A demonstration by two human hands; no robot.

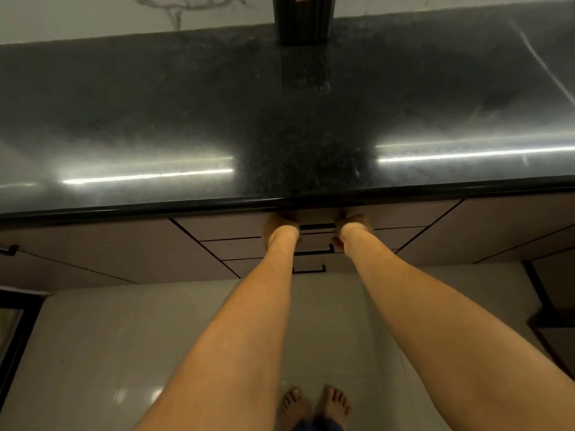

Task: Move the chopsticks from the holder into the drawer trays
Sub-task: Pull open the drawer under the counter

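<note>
Head view.

A: What fills the frame?

B: A polished black stone counter [186, 119], seen from above, with strips of light reflected on it. At its far edge, against a pale marbled wall [93, 14], stands a dark ribbed holder [303, 23].

A: And the chopsticks?

B: The holder's top is cut off by the upper edge of the frame, so the chopsticks cannot be seen.

A: Where are the hands?

B: Two bare arms reach forward and down to the cabinet front under the counter's lip. The left hand [280, 228] and the right hand [354, 227] are both at the top drawer [224, 228]. They sit one on each side of its black bar handle [317, 227], the left hand at the handle's left end and the right hand at its right end.

A: Are they gripping anything?

B: I cannot tell. Both hands lie in shadow beneath the lip and their fingers are mostly hidden. It is unclear whether they curl round the handle or press flat on the drawer front.

A: What about the drawer itself?

B: Only its pinkish-brown front shows; nothing of its inside or its trays is visible. Below it are two more drawer fronts, each with a black handle.

A: Anything else?

B: Pale glossy floor tiles [93, 353], and two bare feet [333, 402] at the bottom edge.
</note>
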